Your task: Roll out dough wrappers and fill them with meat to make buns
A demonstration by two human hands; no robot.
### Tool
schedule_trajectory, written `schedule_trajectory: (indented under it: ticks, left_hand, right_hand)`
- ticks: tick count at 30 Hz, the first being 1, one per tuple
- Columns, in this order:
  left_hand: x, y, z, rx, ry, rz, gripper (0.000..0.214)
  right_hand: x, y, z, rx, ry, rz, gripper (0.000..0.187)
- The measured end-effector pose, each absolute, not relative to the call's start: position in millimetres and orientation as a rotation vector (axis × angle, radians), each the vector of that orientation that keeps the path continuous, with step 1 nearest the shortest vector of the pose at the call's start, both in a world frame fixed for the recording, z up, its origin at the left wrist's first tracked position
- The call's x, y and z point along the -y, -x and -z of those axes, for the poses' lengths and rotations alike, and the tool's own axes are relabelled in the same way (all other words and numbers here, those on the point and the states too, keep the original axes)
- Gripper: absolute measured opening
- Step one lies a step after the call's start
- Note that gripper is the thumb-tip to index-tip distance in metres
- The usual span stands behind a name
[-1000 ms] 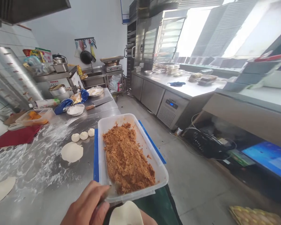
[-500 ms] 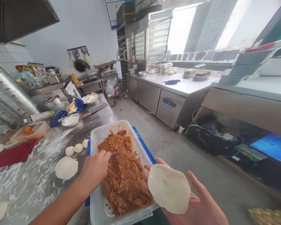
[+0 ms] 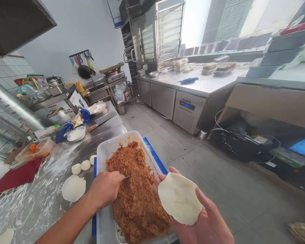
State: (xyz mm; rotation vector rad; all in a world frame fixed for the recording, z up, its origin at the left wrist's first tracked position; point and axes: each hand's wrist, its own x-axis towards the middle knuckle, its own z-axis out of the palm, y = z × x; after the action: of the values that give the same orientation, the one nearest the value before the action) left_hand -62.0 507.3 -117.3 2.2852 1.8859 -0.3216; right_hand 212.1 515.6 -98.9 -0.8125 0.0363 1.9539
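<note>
My left hand (image 3: 108,188) is closed around a thin metal tool; only its narrow tip (image 3: 127,177) shows, at the surface of the brown minced filling (image 3: 139,200). That filling lies in a translucent plastic tub (image 3: 100,217). On the upturned palm of my right hand (image 3: 205,220) rests a flat round dough wrapper (image 3: 179,198), with the thumb at its right edge and the fingers beneath. The wrapper is held beside the tub's right rim. To the left of the tub, another dough wrapper (image 3: 73,188) and several small dough balls (image 3: 85,165) lie on the floured steel table (image 3: 40,206).
Farther along the table are a cleaver (image 3: 105,118), a bowl of flour (image 3: 76,134) and a container with orange food (image 3: 34,150). A red cloth (image 3: 17,176) lies at the left. Across the floor stands a steel counter (image 3: 162,103). Something blue (image 3: 155,154) edges the tub's right side.
My left hand has moved slightly down and to the right over the filling with the tool. My right hand has shifted a little left, its thumb now against the wrapper's edge.
</note>
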Motion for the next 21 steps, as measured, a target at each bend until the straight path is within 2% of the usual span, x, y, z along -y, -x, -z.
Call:
schedule_trajectory:
  ticks: [15, 21]
  left_hand:
    - [-487.2, 50.4, 112.5, -1.622, -2.323, 0.117, 0.033]
    - [-481.6, 44.6, 93.5, -1.561, -2.054, -0.055, 0.029]
  right_hand:
    - [-509.9, -211.6, 109.1, 0.04, 0.788, -1.939, 0.07]
    - [-508.5, -207.4, 101.4, 0.042, 0.812, -1.903, 0.056]
